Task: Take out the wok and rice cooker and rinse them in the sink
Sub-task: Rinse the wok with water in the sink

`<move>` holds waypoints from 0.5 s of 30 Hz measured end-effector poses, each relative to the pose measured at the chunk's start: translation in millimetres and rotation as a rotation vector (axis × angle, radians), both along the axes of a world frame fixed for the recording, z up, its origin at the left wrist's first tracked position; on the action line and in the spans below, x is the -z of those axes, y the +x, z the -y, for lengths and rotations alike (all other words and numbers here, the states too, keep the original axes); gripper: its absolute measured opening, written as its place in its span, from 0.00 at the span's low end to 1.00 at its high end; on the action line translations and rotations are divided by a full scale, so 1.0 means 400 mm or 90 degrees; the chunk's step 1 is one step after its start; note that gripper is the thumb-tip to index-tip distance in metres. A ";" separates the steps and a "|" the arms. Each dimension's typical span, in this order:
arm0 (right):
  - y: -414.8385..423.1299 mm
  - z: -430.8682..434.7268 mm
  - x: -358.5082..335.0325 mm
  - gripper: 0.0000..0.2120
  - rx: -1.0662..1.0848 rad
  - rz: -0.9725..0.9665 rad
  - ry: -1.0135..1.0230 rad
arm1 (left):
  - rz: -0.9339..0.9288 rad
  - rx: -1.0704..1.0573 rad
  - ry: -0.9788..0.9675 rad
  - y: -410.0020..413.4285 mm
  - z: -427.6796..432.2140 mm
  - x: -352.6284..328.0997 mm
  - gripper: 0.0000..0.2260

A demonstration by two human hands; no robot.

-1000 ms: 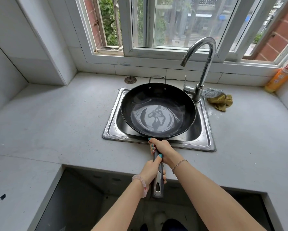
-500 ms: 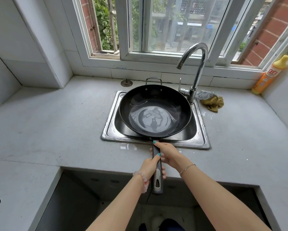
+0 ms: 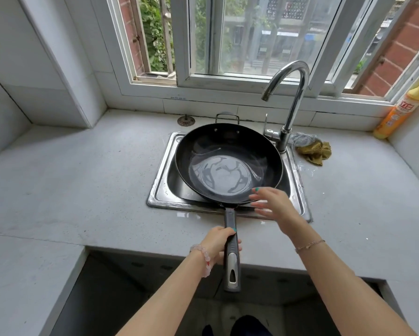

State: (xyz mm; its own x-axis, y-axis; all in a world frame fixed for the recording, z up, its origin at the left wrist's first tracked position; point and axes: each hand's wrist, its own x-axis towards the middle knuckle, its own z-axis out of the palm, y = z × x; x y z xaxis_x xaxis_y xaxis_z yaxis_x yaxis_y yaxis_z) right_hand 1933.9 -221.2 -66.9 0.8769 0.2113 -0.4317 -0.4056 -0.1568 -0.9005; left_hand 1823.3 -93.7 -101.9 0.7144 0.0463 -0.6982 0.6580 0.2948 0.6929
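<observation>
The wok (image 3: pixel 228 166) sits over the sink (image 3: pixel 160 185), its bowl spanning most of the basin, with a thin pool of water in the bottom. I judge it heavy and stiff: dark metal, wet and so slick inside. Its weight lies far out from the long handle (image 3: pixel 229 217), so one hand alone would feel it twist.

My left hand (image 3: pixel 219 243) is wrapped round the handle near its middle. My right hand (image 3: pixel 274 207) is spread, fingers loose, at the near rim. It is blurred, and I cannot tell whether it touches the metal.

To tip the water out I would steady the near rim or take the small loop handle (image 3: pixel 227 116) at the far rim, never the wet inside.

The tap (image 3: pixel 293 93) arches above the wok's far right edge. A cloth (image 3: pixel 314 152) lies on the bench (image 3: pixel 70 178) just right of it.
</observation>
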 end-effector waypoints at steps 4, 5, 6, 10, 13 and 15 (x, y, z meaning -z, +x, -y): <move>0.116 0.003 -0.021 0.08 -0.018 0.038 0.014 | -0.007 -0.089 -0.053 0.057 -0.007 0.000 0.06; 0.145 0.000 -0.022 0.08 -0.027 0.044 0.012 | -0.011 -0.113 -0.077 0.071 -0.009 0.002 0.07; 0.175 -0.003 -0.022 0.08 -0.034 0.049 0.010 | -0.014 -0.131 -0.097 0.085 -0.011 0.004 0.09; 0.295 -0.021 -0.021 0.08 -0.056 0.093 -0.020 | -0.024 -0.161 -0.180 0.138 -0.028 0.015 0.13; 0.387 -0.029 -0.021 0.09 -0.077 0.131 -0.042 | -0.046 -0.181 -0.185 0.175 -0.038 0.026 0.16; 0.443 -0.031 -0.021 0.10 -0.093 0.152 -0.057 | -0.066 -0.175 -0.155 0.187 -0.046 0.043 0.20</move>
